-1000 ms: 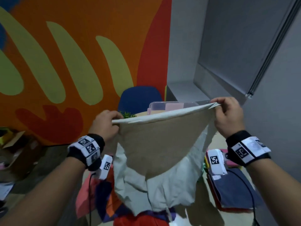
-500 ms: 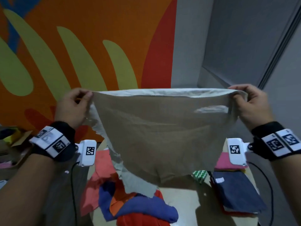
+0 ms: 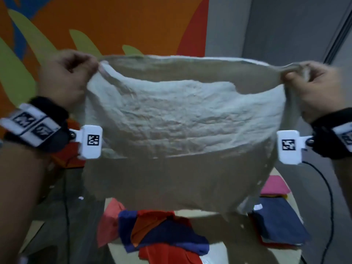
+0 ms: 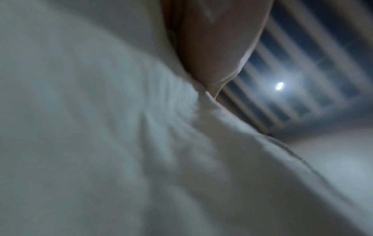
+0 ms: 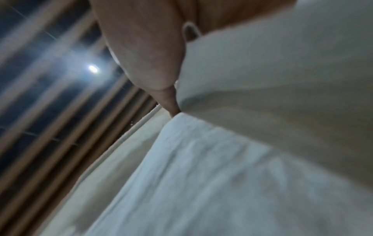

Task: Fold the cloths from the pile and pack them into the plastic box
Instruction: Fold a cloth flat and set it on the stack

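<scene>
Slatted ceiling [image 4: 302, 79] shows only in wrist views; head view shows both hands [image 3: 64, 82] [image 3: 312, 88] pinching white cloth [image 3: 181, 115].

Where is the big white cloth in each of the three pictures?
Head view: the white cloth fills the middle, stretched between the left hand and right hand.
Left wrist view: the cloth covers the left and bottom.
Right wrist view: the cloth covers the right and bottom.
Shared landmark: the cloth's top edge pinched at a corner; both wrist views also show a ceiling light.
</scene>
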`<move>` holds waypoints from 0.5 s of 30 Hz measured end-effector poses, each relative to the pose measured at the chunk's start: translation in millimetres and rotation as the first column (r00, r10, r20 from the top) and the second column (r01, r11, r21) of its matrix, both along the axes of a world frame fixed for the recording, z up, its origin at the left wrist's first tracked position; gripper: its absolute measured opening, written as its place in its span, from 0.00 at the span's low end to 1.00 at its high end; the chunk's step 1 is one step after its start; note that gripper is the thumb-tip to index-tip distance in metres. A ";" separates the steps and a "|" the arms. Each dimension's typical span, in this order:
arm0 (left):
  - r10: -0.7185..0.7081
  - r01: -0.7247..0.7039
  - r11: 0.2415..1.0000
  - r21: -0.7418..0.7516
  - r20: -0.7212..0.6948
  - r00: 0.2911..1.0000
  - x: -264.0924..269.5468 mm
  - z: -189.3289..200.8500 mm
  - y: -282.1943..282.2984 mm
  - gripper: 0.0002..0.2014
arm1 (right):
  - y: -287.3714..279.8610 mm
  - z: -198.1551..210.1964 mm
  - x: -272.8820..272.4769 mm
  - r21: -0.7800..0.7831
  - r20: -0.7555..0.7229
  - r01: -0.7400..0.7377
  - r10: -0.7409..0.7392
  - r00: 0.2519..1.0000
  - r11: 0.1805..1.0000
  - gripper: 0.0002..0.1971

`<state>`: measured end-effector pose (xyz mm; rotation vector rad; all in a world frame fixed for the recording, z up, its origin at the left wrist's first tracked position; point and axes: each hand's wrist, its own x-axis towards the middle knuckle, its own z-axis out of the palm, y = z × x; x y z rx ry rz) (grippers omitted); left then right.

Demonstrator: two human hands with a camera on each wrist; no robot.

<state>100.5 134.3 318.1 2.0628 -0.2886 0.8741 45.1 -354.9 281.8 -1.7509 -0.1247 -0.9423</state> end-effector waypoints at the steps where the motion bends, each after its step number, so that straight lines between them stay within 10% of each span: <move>1: -0.006 0.009 0.998 0.064 -0.059 0.998 10.8 -9.6 -6.0 0.03 | 5.0 -8.5 12.2 -0.049 -0.044 0.023 -0.026 0.999 0.999 0.08; 7: 0.137 -0.023 0.956 0.292 -0.378 0.915 64.3 -85.2 -5.0 0.15 | 1.2 -69.4 57.4 -0.135 -0.424 0.118 -0.166 0.890 0.984 0.03; 15: 0.091 -0.023 0.979 0.201 -0.335 0.938 40.6 -123.5 -21.6 0.05 | -8.2 -123.4 46.3 -0.138 -0.398 0.075 -0.125 0.909 0.988 0.04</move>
